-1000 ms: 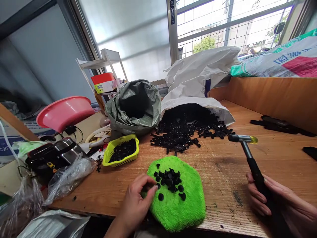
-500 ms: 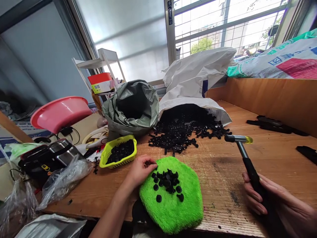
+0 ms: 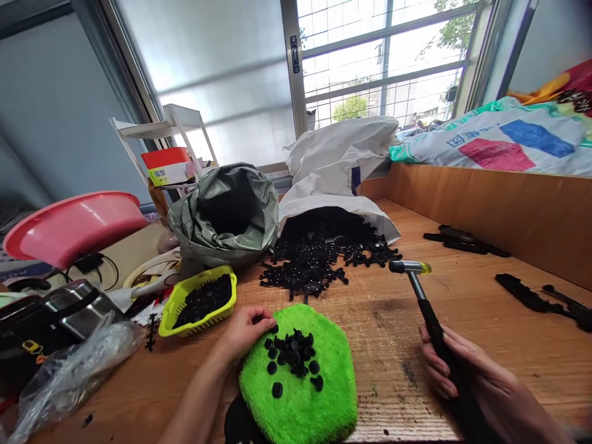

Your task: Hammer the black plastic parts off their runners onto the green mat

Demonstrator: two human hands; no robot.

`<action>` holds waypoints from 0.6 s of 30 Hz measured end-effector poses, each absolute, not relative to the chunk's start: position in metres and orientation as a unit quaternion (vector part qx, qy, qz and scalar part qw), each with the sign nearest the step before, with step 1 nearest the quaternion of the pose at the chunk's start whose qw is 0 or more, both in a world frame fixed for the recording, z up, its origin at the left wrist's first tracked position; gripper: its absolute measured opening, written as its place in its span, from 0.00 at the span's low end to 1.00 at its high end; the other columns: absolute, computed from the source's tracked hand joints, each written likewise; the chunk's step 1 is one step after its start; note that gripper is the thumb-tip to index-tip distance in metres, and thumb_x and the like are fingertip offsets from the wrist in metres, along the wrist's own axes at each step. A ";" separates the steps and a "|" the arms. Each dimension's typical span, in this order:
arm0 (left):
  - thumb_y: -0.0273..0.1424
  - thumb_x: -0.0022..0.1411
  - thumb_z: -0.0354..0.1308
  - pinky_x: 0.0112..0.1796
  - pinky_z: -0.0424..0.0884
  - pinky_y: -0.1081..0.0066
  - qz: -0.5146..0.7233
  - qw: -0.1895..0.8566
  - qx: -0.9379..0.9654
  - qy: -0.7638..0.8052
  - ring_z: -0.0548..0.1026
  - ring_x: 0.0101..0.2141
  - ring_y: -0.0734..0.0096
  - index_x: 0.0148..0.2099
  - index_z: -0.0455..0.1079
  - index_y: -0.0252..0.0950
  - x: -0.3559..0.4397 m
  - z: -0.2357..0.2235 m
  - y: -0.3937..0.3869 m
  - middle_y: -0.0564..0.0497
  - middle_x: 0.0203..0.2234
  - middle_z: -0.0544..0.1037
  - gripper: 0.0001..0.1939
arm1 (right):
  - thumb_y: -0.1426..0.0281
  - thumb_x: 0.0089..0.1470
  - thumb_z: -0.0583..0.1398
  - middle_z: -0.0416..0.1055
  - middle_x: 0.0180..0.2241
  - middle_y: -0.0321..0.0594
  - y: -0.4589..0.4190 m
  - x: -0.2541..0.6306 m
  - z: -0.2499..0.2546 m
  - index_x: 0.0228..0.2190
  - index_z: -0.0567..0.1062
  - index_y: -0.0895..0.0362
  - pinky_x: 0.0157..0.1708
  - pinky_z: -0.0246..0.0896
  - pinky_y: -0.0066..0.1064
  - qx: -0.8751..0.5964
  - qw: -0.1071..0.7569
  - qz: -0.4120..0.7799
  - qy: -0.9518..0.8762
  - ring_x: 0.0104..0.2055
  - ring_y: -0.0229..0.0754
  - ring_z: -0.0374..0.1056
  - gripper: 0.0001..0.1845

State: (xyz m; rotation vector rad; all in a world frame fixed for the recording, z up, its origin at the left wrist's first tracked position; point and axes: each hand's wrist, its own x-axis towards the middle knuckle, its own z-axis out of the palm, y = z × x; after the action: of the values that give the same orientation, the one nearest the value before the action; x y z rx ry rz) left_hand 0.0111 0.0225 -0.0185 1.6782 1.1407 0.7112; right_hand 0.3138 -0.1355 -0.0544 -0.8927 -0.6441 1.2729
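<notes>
My left hand (image 3: 250,330) is at the upper left edge of a bright green fuzzy pad (image 3: 335,382), thumb and fingers pinched on a small black round-headed piece (image 3: 274,329). A cluster of similar black pieces (image 3: 296,353) lies in the middle of the pad, with several single ones nearer its left side. At the right, my right hand (image 3: 456,370) is wrapped round the black handle of a small hammer (image 3: 419,290). Its head is raised over the table, one face black and the other clear yellow.
Black parts (image 3: 319,253) spill from a white sack (image 3: 342,154) behind the pad. A yellow basket (image 3: 231,296) of black pieces, an open grey-green sack (image 3: 222,240) and a pink basin (image 3: 74,225) stand left. Flat black items (image 3: 467,240) lie right, by a wooden side board (image 3: 462,191).
The view has turned a little to the right, so everything sits further left. The small black piece at my left fingertips shows more clearly. My grip on the hammer looks the same.
</notes>
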 end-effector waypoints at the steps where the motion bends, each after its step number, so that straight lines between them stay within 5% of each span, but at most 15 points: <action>1: 0.40 0.41 0.61 0.24 0.56 0.75 0.288 0.479 0.687 0.464 0.62 0.22 0.75 0.24 0.68 0.32 0.011 -0.019 0.023 0.53 0.19 0.68 0.15 | 0.57 0.48 0.62 0.57 0.20 0.36 -0.136 0.314 -0.056 0.31 0.72 0.55 0.17 0.53 0.25 -0.381 0.664 0.574 -0.291 0.18 0.35 0.53 0.14; 7: 0.41 0.50 0.53 0.23 0.57 0.75 0.293 0.387 0.747 0.454 0.62 0.20 0.74 0.24 0.66 0.33 0.011 -0.017 0.033 0.54 0.17 0.67 0.15 | 0.59 0.53 0.59 0.59 0.21 0.35 -0.134 0.317 -0.060 0.33 0.71 0.55 0.18 0.51 0.23 -0.328 0.665 0.598 -0.303 0.19 0.34 0.55 0.12; 12: 0.25 0.47 0.51 0.32 0.62 0.71 0.281 0.220 0.838 0.413 0.67 0.29 0.69 0.29 0.70 0.34 0.042 0.007 0.054 0.51 0.25 0.70 0.06 | 0.59 0.54 0.59 0.59 0.21 0.34 -0.133 0.316 -0.062 0.33 0.70 0.55 0.18 0.50 0.23 -0.319 0.670 0.601 -0.298 0.18 0.34 0.55 0.12; 18: 0.16 0.40 0.52 0.47 0.58 0.59 0.121 0.078 0.951 0.272 0.62 0.46 0.57 0.48 0.70 0.42 0.105 0.016 0.075 0.46 0.43 0.68 0.31 | 0.55 0.52 0.59 0.59 0.20 0.33 -0.132 0.316 -0.067 0.32 0.68 0.55 0.16 0.48 0.22 -0.324 0.677 0.585 -0.308 0.17 0.32 0.54 0.16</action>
State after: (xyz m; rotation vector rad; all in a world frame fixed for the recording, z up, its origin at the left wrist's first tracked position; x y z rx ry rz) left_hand 0.1052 0.0747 0.0155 2.8484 0.8155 0.3609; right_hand 0.3157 -0.1324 -0.0670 -0.7287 -0.6920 1.3145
